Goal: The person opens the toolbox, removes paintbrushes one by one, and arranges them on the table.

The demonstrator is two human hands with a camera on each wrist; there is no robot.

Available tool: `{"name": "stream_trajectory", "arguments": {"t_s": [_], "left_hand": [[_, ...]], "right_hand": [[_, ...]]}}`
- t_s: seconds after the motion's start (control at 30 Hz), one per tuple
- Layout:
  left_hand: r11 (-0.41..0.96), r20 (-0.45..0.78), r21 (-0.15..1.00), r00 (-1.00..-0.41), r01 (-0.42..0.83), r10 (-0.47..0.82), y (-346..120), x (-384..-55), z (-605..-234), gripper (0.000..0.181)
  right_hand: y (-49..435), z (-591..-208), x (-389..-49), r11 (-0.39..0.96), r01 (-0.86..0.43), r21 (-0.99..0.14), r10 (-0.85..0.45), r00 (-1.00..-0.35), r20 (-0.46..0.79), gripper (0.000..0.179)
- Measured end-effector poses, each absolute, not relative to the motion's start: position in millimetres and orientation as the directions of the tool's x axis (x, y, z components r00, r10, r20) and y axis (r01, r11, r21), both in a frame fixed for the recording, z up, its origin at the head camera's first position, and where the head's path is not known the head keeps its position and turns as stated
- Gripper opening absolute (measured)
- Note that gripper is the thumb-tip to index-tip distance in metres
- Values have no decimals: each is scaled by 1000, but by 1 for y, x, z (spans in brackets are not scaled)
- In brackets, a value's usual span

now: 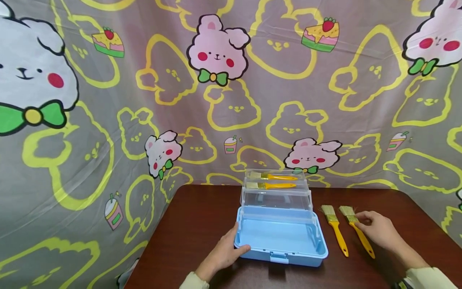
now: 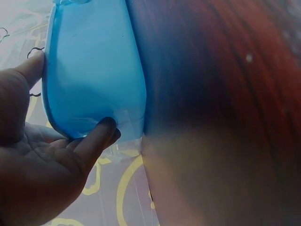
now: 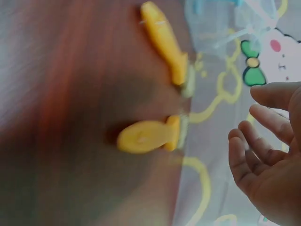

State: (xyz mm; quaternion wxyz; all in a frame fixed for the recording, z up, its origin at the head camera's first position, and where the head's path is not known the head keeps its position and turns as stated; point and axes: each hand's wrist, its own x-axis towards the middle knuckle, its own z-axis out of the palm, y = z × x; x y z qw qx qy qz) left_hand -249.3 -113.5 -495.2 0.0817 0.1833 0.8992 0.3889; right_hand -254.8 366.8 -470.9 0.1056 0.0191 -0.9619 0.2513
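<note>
A light blue toolbox (image 1: 281,237) stands with its clear fold-out trays (image 1: 276,200) raised at the back. My left hand (image 1: 225,249) holds its front left corner, thumb on the front and fingers along the left side; the left wrist view shows this hand (image 2: 51,155) against the blue wall (image 2: 96,61). Right of the box lie two paintbrushes with yellow handles, the nearer one (image 1: 335,229) and the outer one (image 1: 357,233). Beside the outer brush is my right hand (image 1: 379,230), its fingers loosely bent near the ferrule. In the right wrist view this hand (image 3: 273,155) looks apart from the brushes.
Two more yellow-handled paintbrushes, an upper one (image 1: 278,177) and a lower one (image 1: 276,186), lie in the raised trays. A dark wooden table (image 1: 195,216) carries everything. Behind and to the left hangs a patterned curtain (image 1: 310,92).
</note>
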Motion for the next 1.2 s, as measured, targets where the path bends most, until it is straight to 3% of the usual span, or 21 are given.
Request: {"name": "stream_trajectory", "arguments": {"t_s": [0.37,0.7,1.2], "left_hand": [[634,25,716,-918,292,395,-113,-250,-495,88],[606,82,722,-911,335,405,-112,-253,-498,84],[634,-9,727,-920,263,392,-112,-252,-497,87]], "right_hand": [[324,-442,-270,807,-179,-562,-31,-964,263,30],[293,-421,-297,813,-209,-544,-59,-958,281,30],[253,-400,-331,799,-238,-552,-80,-952,295,32]]}}
